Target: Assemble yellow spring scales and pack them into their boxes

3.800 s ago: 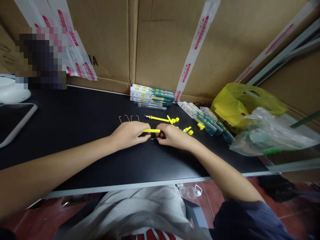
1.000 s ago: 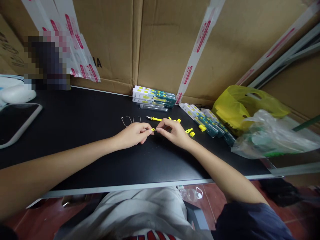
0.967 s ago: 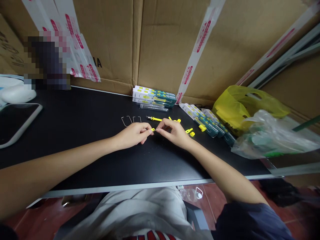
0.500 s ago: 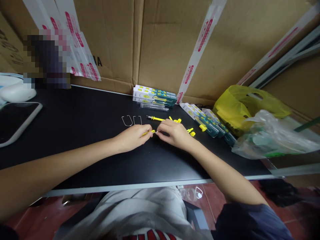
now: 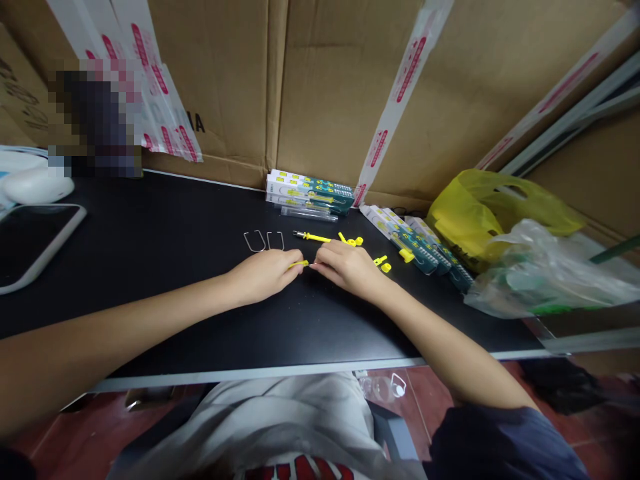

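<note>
Holding yellow stick (image 5: 299, 264) in curled left hand (image 5: 264, 274), pinching thin wire (image 5: 311, 265) in nearly closed right hand (image 5: 346, 265), just right of stick's tip, over black table (image 5: 300, 333). Can't tell wire-to-stick contact. See bent wires (image 5: 263, 245) on far side of left hand, yellow parts (image 5: 359, 241) far of right.

Midway along the desk (image 5: 320, 333), the left hand (image 5: 265, 275) pinches a slim yellow piece (image 5: 299, 264), and the right hand (image 5: 350, 268) holds a thin metal part (image 5: 312, 266) at the piece's end. Toward the far edge lie 2 bent wires (image 5: 263, 241) and, nearer the right edge, a yellow rod (image 5: 317, 237). Printed boxes (image 5: 310, 186) are stacked at the far edge, a yellow bag (image 5: 463, 207) near the right edge.
</note>
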Motion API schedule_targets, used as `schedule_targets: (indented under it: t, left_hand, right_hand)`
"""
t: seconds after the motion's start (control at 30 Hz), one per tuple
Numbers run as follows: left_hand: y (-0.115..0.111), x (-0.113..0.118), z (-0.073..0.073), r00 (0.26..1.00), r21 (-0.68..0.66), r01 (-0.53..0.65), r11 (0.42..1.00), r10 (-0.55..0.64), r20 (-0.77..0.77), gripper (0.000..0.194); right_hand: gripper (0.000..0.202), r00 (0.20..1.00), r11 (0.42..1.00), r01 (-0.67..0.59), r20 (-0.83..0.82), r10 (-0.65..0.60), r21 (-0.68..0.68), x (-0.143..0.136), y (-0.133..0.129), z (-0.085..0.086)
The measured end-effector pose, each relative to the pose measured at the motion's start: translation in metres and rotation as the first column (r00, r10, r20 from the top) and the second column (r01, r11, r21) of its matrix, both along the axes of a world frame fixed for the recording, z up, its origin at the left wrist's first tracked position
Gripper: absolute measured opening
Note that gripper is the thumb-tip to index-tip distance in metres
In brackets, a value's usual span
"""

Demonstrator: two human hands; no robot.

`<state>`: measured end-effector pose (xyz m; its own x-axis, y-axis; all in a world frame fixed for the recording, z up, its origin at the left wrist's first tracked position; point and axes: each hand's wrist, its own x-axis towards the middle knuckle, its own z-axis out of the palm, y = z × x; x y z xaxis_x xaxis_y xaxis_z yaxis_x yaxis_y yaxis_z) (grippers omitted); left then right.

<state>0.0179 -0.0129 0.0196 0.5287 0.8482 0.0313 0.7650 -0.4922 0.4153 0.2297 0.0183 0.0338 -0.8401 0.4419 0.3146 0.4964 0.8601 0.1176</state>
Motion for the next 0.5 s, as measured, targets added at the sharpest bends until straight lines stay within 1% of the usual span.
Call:
schedule_targets:
  t: [0.23, 0.5]
  left_hand:
    - [-0.0003, 0.0001, -0.0002, 1.0, 0.003, -0.002, 1.0, 0.002, -0.022, 0.027]
    - [0.0, 0.0002, 0.0, 1.0, 0.023, 0.01, 1.0, -0.009, -0.027, 0.028]
  right_hand:
    - [0.029, 0.997, 0.995, -0.013, 0.079, 0.005, 0.095, -0.0006, 0.0006, 0.0012]
    - [0.025, 0.996, 0.997, -0.046, 0.073, 0.042, 0.055, -0.0014, 0.0007, -0.0035]
